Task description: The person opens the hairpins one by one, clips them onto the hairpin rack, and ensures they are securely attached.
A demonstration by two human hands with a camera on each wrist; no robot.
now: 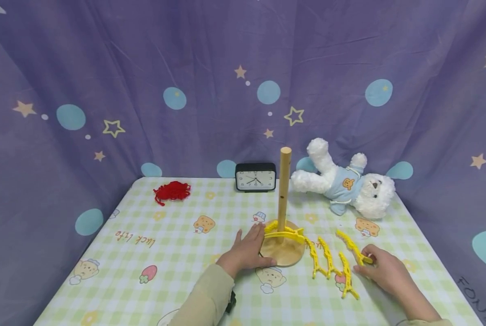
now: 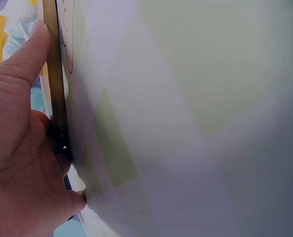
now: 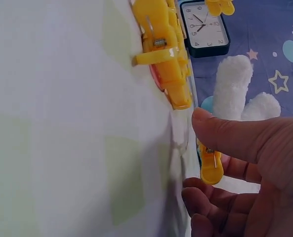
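A wooden stand (image 1: 284, 190) has an upright post on a round base (image 1: 281, 257). My left hand (image 1: 247, 250) holds the base by its left rim, thumb towards the front. Yellow plastic spring clips (image 1: 289, 236) lie around the foot of the post. To the right of the base, several more yellow clips (image 1: 328, 259) lie in a row on the cloth. My right hand (image 1: 383, 271) is at the near end of the rightmost yellow clip (image 1: 350, 245). In the right wrist view, that clip's end (image 3: 212, 172) sits between the thumb and the loosely bent fingers, with gaps around it.
A black desk clock (image 1: 255, 177) stands behind the stand. At the back right, a white teddy bear (image 1: 345, 183) in a blue shirt lies on its side. Red yarn (image 1: 172, 191) is at the back left. A checked cloth (image 1: 104, 290) covers the table, with a purple curtain (image 1: 210, 54) behind.
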